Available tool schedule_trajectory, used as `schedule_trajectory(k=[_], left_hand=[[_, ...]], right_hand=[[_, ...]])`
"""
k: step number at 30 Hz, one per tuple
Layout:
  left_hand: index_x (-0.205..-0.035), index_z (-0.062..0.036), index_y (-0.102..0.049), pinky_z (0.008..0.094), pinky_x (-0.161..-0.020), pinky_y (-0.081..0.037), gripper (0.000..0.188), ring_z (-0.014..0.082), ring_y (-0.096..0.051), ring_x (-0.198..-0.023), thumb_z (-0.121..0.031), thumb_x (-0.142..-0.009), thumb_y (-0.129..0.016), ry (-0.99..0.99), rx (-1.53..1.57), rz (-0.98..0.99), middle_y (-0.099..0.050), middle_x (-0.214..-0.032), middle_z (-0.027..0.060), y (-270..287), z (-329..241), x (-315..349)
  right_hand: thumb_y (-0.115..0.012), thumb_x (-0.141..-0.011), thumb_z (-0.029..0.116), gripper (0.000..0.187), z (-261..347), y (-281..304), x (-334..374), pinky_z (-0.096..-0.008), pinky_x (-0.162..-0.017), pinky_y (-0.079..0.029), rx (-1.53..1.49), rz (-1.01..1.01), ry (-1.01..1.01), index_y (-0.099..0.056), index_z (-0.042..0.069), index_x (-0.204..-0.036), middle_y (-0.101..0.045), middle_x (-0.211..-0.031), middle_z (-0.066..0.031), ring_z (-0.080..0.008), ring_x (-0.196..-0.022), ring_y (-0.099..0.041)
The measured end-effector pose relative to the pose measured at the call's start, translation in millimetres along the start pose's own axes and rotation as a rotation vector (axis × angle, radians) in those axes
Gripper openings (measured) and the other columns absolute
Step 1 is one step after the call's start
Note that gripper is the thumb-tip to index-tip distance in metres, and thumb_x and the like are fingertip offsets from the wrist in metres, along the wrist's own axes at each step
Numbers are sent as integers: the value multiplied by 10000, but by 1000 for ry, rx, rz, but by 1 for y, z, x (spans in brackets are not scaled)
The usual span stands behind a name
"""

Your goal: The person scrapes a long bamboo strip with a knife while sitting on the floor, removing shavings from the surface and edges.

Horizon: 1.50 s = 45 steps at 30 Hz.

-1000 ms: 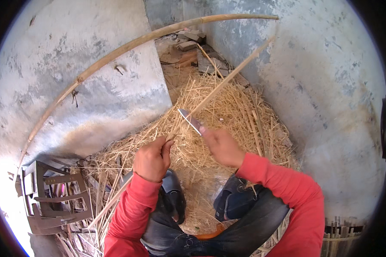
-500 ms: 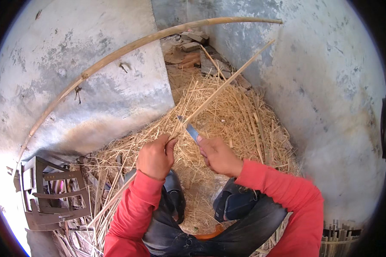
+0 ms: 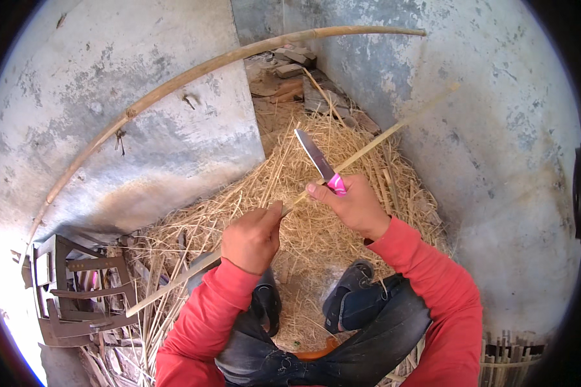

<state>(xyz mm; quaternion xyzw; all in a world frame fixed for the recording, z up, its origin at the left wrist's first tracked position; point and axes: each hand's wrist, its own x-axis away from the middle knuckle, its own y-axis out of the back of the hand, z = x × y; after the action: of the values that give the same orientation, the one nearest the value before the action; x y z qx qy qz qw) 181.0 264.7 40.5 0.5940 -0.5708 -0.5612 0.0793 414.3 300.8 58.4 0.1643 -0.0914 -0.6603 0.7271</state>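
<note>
A long, thin bamboo strip (image 3: 382, 138) runs slantwise before me, from beside my left forearm up to the right. My left hand (image 3: 252, 238) is closed around it near its middle. In my right hand (image 3: 357, 205) is a knife (image 3: 314, 155) with a pink handle, its blade pointing up and to the left, away from the strip. The thumb of that hand rests at the strip, a little beyond my left hand. Whether its other fingers also hold the strip is hidden.
Pale shavings (image 3: 290, 238) cover the floor between my shoes. A long bamboo pole (image 3: 193, 74) arches past the left wall. Lower left, a dark broken frame (image 3: 87, 293) stands by loose sticks. Bricks (image 3: 294, 58) lie in the far corner, and a worn wall (image 3: 497, 161) rises on the right.
The knife has come off the strip and swung upright, as my right hand moved right and up. The strip has turned, its far end now farther right and lower. My left hand shifted slightly right.
</note>
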Motion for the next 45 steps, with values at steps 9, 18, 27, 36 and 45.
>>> schedule_trajectory(k=[9, 18, 27, 36, 45], left_hand=[[-1152, -126, -695, 488, -581, -535, 204, 344, -684, -675, -156, -951, -680, 71, -110, 115, -647, -750, 103, -5, -9, -1], [-988, -90, -681, 544, -623, -539, 95, 427, -682, -687, -180, -963, -659, 198, -31, 188, -681, -752, 173, -4, -16, -4], [-893, -4, -713, 475, -639, -539, 239, 372, -698, -665, -215, -1000, -670, 413, 9, 204, -689, -690, 184, 8, 51, 1], [-1069, 62, -721, 329, -546, -508, 274, 143, -689, -591, -201, -1000, -745, 403, 416, 352, -707, -651, 111, 14, 33, 1], [-986, 25, -732, 380, -535, -497, 278, 276, -666, -557, -252, -987, -752, 316, 385, 303, -657, -627, 159, 12, 23, -4]], right_hand=[[-768, -928, 205, 329, 8, -12, 7, -416, -515, -409, 208, -13, 286, -646, -13, -715, -573, -590, -164, -304, -497, -519], [-730, -924, 162, 228, 10, -26, 23, -427, -540, -434, 50, 135, 234, -662, -6, -786, -575, -612, -182, -291, -526, -575], [-768, -972, 305, 306, 12, 21, 9, -346, -596, -436, 121, -44, 195, -731, 1, -971, -574, -679, -15, -144, -614, -523], [-775, -968, 405, 434, -26, 56, -13, -349, -550, -420, 113, -208, 34, -684, -7, -868, -547, -646, -29, -134, -564, -481], [-938, -796, 467, 570, -39, 39, -21, -299, -533, -441, 107, -301, -35, -520, 82, -748, -570, -648, -6, -100, -578, -513]])
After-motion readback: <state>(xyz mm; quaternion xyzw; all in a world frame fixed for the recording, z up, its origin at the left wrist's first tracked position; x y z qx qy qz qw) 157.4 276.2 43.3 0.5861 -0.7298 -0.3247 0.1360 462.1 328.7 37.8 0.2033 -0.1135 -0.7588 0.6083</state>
